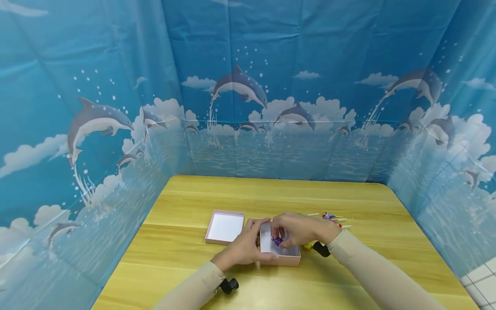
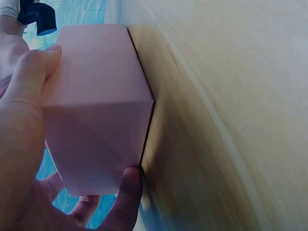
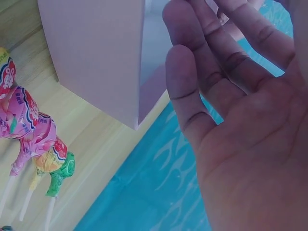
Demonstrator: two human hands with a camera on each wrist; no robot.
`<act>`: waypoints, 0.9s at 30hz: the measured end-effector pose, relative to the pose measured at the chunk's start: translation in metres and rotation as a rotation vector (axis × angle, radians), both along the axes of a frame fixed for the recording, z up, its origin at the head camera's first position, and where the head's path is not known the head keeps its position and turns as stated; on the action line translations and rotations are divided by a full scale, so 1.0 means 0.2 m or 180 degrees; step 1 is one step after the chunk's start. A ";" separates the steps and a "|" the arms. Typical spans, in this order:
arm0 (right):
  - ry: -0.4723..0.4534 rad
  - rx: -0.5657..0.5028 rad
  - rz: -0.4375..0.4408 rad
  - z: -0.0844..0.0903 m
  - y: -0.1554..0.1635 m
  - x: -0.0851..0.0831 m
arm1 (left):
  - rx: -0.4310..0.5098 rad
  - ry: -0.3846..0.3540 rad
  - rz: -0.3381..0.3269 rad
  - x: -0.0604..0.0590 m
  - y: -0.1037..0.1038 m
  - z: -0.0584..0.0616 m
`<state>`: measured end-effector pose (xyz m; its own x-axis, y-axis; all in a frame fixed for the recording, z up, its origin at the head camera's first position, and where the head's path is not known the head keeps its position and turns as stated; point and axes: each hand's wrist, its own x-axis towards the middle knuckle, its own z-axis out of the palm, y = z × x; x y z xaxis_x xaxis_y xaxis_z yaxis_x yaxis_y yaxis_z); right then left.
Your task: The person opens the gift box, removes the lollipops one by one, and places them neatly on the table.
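The pink box [image 1: 284, 260], white inside, stands without its lid on the table. My left hand [image 1: 244, 245] grips its left side, thumb on the front wall and fingers toward the back; the left wrist view shows this hold on the box [image 2: 98, 67] closer. Over the box opening, my right hand [image 1: 294, 230] reaches in with bent fingers. Its thumb and fingertips pinch a purple-wrapped lollipop [image 1: 277, 241], whose stick I cannot make out. In the right wrist view the right hand [image 3: 240, 101] is beside the box wall [image 3: 96, 53], and its fingertips are partly cut off.
Left of the box lies the pink-rimmed lid [image 1: 224, 227], white side up. Several lollipops [image 3: 36, 139] in pink, yellow and green wrappers lie right of the box, partly behind my right arm. A dolphin-print curtain [image 1: 248, 146] surrounds the wooden table [image 1: 162, 258].
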<state>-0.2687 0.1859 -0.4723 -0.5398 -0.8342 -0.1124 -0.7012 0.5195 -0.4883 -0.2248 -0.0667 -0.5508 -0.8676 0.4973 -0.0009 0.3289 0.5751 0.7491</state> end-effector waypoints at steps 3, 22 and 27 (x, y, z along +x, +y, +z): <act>0.0019 -0.0044 0.0004 0.00 0.01 0.00 | 0.0002 0.0009 0.0003 0.00 0.00 0.00; 0.0126 -0.0260 -0.0081 0.02 0.06 0.03 | -0.0044 0.0029 -0.0003 0.00 0.00 -0.01; 0.0123 -0.0250 -0.0135 0.02 0.07 0.04 | -0.0061 0.0031 -0.0004 0.00 0.01 0.00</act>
